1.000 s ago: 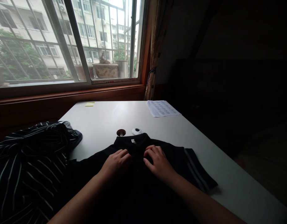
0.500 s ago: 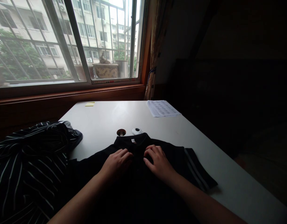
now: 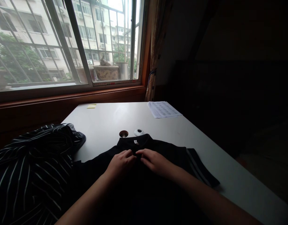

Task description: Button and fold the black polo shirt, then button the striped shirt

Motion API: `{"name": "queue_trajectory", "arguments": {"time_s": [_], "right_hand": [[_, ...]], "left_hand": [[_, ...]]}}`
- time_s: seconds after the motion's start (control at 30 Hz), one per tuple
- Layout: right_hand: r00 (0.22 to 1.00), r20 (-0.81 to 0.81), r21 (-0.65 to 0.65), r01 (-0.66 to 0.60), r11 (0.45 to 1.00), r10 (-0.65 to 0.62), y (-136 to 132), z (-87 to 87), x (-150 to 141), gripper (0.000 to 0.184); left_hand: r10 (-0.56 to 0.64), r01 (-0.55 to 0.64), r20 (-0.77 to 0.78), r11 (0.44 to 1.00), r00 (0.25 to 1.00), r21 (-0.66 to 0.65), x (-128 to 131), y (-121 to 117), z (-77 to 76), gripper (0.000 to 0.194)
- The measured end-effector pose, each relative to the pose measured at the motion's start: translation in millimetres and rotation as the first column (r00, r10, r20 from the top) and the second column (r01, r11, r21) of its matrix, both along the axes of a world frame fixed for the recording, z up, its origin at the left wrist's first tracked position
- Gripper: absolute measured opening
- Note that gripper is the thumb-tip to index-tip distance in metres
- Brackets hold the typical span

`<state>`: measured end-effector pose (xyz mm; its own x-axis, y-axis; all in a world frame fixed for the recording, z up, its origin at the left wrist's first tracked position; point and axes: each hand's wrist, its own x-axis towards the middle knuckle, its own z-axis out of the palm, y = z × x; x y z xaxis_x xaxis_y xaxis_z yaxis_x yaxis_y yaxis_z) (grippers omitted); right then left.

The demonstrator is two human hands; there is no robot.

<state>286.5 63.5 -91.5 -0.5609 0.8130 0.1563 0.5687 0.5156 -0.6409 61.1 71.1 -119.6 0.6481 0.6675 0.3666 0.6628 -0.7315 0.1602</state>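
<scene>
- Spreading across the near part of the white worktop (image 3: 103,117): black shirt (image 3: 144,193), collar toward the window (image 3: 111,40).
- Left hand (image 3: 121,162): on the shirt front below the collar, fingers curled; grip cannot be told.
- Right hand (image 3: 155,161): on the shirt front beside the left hand, fingers bent, tips near the opening; grip cannot be told.
- Striped cloth (image 3: 33,168): heaped left of the shirt.
- Beyond the collar: round hole (image 3: 123,134), white ring-shaped piece (image 3: 139,132).
- Far edge: yellow note (image 3: 91,106), printed sheets (image 3: 164,109).
</scene>
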Motion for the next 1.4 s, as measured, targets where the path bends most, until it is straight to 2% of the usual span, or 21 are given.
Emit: {"name": "queue_trajectory", "arguments": {"time_s": [0.13, 0.27, 0.43, 0.57, 0.67, 0.8, 0.9, 1.07, 1.4], "right_hand": [[0.989, 0.126, -0.058, -0.072, 0.996, 0.079, 19.8, 10.4, -3.1, 0.040], [0.980, 0.191, -0.114, -0.041, 0.993, 0.062, 26.8, 14.0, -8.6, 0.032], [0.993, 0.106, -0.095, -0.033, 0.995, 0.043, 23.0, 2.3, -2.3, 0.020], [0.997, 0.040, 0.030, -0.072, 0.997, 0.071, 24.0, -7.1, 5.9, 0.012], [0.990, 0.034, 0.169, -0.142, 0.975, 0.138, 27.4, -10.9, 9.8, 0.007], [0.979, 0.085, 0.271, -0.201, 0.941, 0.184, 30.0, -11.8, 13.8, 0.009], [0.971, 0.174, 0.330, -0.214, 0.919, 0.164, 29.0, -9.6, 15.3, 0.010], [0.956, 0.264, 0.426, -0.233, 0.874, 0.126, 26.9, -7.9, 16.0, 0.012], [0.983, 0.010, 0.530, -0.159, 0.833, 0.182, 22.9, -10.4, 17.1, 0.016]], "left_hand": [[0.029, -0.027, 0.051, 0.999, 0.998, -0.047, -2.7, 0.2, -0.8, 0.013], [0.038, -0.024, 0.111, 0.992, 0.993, -0.127, -4.8, 0.2, 0.6, 0.017], [0.040, -0.025, 0.120, 0.992, 0.992, -0.122, -5.2, 0.2, 0.5, 0.016], [0.027, -0.023, 0.077, 0.998, 0.997, -0.059, -3.8, -1.6, 0.6, 0.014], [0.002, -0.001, -0.055, 1.000, 0.998, 0.022, -1.3, -3.8, 4.5, 0.018], [-0.030, 0.051, -0.224, 0.995, 0.974, 0.088, 3.6, -5.0, 11.3, 0.022], [-0.047, 0.074, -0.261, 0.993, 0.964, 0.097, 6.1, -3.9, 13.0, 0.017], [-0.042, 0.067, -0.204, 0.990, 0.978, 0.122, 5.2, -2.3, 10.1, 0.008], [-0.087, 0.087, -0.015, 0.946, 0.996, 0.312, 0.7, -6.2, 10.5, 0.023]]}}
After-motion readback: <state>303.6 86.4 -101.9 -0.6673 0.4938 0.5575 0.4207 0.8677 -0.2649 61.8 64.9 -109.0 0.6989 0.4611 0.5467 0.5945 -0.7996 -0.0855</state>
